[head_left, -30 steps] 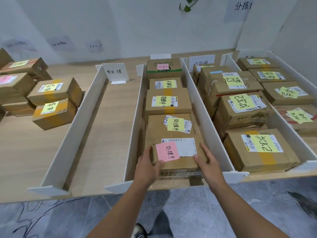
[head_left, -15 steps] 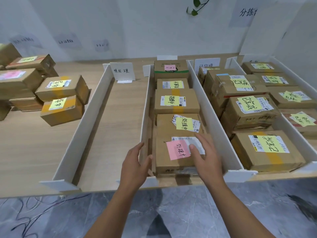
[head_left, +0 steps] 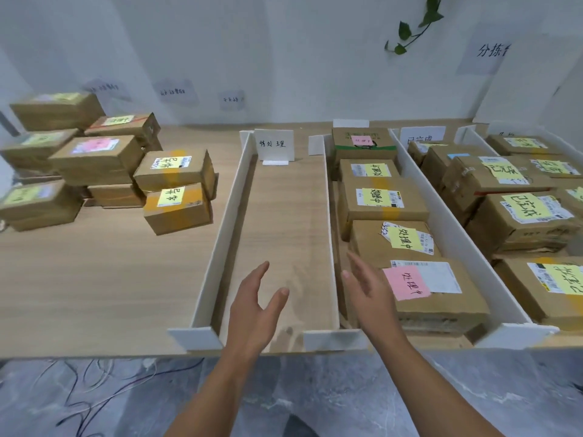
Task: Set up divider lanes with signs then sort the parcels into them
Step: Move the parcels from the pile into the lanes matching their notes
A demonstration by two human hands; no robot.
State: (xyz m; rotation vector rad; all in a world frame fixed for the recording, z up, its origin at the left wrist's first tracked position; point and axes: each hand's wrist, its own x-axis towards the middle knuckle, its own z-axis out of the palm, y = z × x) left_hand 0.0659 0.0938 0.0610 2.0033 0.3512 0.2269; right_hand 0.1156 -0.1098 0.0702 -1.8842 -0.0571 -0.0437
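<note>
Brown cardboard parcel (head_left: 441,310) with a pink note (head_left: 406,283) lies just to the right of the right hand (head_left: 367,288), at the near end of its lane, and more parcels stand in a row beyond it. Whether the hand touches the parcel's edge, I cannot tell. Both hands are released, with fingers straight and apart, and they grasp nothing. A white divider (head_left: 329,231) runs between them. The left hand (head_left: 252,307) hovers over the neighbouring lane, which has its sign (head_left: 273,146) standing at the far end.

I judge that the sorting step is in hand and this parcel is placed. Far to the left of the left hand, a pile (head_left: 176,197) of parcels waits on the table (head_left: 94,279). The next move probably calls for a long reach to that side, a grip on one parcel with both hands, and reading its note to choose the right lane.
</note>
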